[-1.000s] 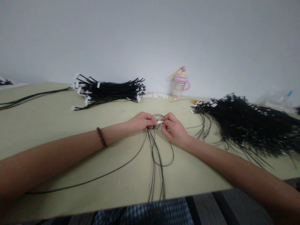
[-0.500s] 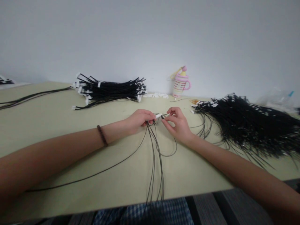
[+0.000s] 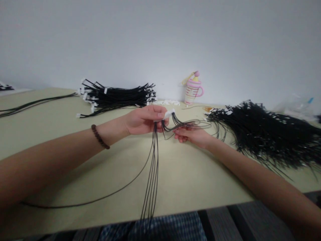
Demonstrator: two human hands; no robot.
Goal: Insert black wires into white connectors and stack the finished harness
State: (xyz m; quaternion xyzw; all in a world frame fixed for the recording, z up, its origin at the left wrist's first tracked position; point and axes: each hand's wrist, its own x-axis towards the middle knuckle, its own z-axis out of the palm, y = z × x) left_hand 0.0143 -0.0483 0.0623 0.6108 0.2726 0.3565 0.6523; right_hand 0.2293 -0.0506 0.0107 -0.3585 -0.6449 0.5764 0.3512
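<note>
White connector housings [image 3: 169,113] stick out of my left hand [image 3: 147,118], which is closed on them between thumb and fingers; how many pieces it holds is hidden. Black wires [image 3: 151,167] hang from the housings down past the table's front edge. Other wires loop rightward from the white connector toward my right hand [image 3: 189,134]. That hand is closed around part of these wires, palm low over the table, its fingertips partly curled. One single wire trails in a curve to the lower left.
A bundle of black cables with white ends [image 3: 120,95] lies at the back left. Small white connectors [image 3: 168,102] are scattered beside it. A pink cup-shaped ornament [image 3: 192,89] stands against the wall. At right lies a big heap of black wires [image 3: 271,134], with a plastic bag [image 3: 298,108] behind.
My left hand has risen slightly with the connector. My right hand has left the connector's end and moved down and right onto the wires, which now stretch out to the right.
</note>
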